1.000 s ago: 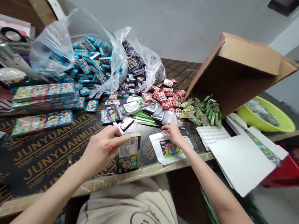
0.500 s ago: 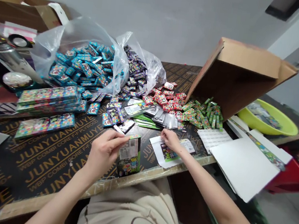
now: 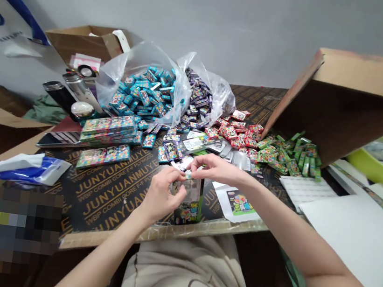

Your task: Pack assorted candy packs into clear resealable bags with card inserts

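Observation:
A dark printed box (image 3: 190,209) with a green edge and a pale label panel stands upright near the front edge of the table. At its top, my left hand (image 3: 165,194) is closed, thumb and fingers curled about the upper left corner. From the right, my right hand (image 3: 214,169) meets it with fingertips pinched together. Something small and pale shows between the two hands, too small to name. Right of the box lies a white sheet (image 3: 222,194) bearing a colourful printed card (image 3: 240,203).
Behind are clear bags of blue packets (image 3: 145,92) and purple packets (image 3: 200,90), with loose red packets (image 3: 237,133) and green packets (image 3: 288,156). A tilted cardboard box (image 3: 369,77) stands right; stacked printed boxes (image 3: 109,128) and flasks (image 3: 79,86) stand left.
My right hand has left the white sheet and come across to the top of the box, beside my left hand. The view has turned left.

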Action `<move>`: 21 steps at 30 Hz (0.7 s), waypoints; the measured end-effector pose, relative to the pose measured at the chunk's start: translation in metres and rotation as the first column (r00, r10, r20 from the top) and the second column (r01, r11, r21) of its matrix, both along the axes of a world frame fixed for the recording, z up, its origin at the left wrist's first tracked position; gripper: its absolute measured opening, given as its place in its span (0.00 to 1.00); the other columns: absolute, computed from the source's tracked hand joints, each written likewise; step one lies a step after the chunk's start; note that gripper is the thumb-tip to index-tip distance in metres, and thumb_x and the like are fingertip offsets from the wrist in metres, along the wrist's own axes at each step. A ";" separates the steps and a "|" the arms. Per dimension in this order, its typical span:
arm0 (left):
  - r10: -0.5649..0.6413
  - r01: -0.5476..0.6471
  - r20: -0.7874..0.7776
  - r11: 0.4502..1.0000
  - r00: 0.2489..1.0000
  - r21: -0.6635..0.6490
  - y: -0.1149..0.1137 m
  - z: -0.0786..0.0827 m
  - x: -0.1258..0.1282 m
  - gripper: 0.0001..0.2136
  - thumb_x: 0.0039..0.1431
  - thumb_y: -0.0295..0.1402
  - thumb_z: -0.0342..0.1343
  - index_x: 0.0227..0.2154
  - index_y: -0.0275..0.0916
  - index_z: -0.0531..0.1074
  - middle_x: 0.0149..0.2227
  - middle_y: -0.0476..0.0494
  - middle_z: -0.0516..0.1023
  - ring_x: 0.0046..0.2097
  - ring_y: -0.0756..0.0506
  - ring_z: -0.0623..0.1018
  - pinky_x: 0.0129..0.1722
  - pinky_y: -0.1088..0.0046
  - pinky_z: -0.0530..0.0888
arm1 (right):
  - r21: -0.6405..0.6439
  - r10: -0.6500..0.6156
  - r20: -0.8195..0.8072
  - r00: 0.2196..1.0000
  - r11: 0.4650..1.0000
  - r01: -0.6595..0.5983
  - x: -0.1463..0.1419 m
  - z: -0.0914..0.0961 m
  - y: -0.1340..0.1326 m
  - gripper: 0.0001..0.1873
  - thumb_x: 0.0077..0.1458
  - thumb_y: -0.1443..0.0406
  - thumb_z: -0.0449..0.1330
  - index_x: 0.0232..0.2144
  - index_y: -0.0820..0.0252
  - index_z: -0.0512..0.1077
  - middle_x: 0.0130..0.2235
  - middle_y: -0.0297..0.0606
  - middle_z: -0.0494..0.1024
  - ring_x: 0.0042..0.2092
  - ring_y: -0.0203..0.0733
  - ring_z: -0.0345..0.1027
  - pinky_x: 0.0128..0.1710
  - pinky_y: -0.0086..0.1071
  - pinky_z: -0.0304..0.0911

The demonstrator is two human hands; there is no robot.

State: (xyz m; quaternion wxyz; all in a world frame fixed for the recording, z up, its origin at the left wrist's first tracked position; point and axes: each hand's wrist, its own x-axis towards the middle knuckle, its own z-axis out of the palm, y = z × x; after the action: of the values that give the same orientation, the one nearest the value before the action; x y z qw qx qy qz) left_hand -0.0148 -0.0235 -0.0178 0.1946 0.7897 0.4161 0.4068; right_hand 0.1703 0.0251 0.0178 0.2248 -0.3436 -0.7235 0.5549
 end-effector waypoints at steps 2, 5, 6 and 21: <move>0.014 -0.014 0.014 1.000 1.000 0.006 -0.001 -0.002 0.001 0.02 0.48 0.25 0.55 0.27 0.36 0.70 0.33 0.43 0.75 0.36 0.46 0.75 0.38 0.69 0.70 | -0.002 0.036 0.054 0.998 0.999 -0.036 -0.005 -0.004 0.005 0.06 0.47 0.65 0.58 0.25 0.64 0.67 0.26 0.30 0.68 0.28 0.30 0.58 0.30 0.25 0.54; 0.071 -0.073 0.035 0.996 0.997 0.044 0.000 -0.008 0.004 0.03 0.50 0.30 0.57 0.24 0.37 0.69 0.30 0.44 0.75 0.34 0.47 0.74 0.35 0.70 0.70 | 0.012 0.028 0.084 0.996 0.999 -0.029 -0.009 -0.015 0.010 0.05 0.46 0.66 0.58 0.24 0.65 0.67 0.24 0.29 0.67 0.27 0.30 0.57 0.28 0.25 0.53; 0.091 -0.093 0.035 0.994 0.995 0.052 0.000 -0.011 0.005 0.04 0.51 0.30 0.56 0.24 0.37 0.69 0.29 0.45 0.75 0.33 0.47 0.74 0.34 0.71 0.70 | 0.018 0.010 0.086 0.996 1.000 -0.012 -0.010 -0.017 0.010 0.05 0.46 0.67 0.58 0.23 0.65 0.67 0.23 0.29 0.67 0.27 0.30 0.58 0.28 0.25 0.53; 0.445 -0.422 -0.260 0.895 0.857 0.143 -0.009 -0.027 -0.084 0.11 0.55 0.38 0.52 0.36 0.40 0.73 0.32 0.45 0.74 0.32 0.46 0.74 0.32 0.70 0.69 | 0.561 -0.542 0.590 0.598 0.808 0.179 0.110 -0.093 0.036 0.05 0.42 0.74 0.61 0.19 0.62 0.73 0.25 0.41 0.72 0.34 0.44 0.66 0.34 0.31 0.55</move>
State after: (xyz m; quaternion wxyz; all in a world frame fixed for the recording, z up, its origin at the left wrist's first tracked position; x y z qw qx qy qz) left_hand -0.0985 -0.0323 -0.0444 0.0036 0.7331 0.5901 0.3382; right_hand 0.2802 0.0608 -0.0750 0.1019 -0.6164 -0.7698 0.1306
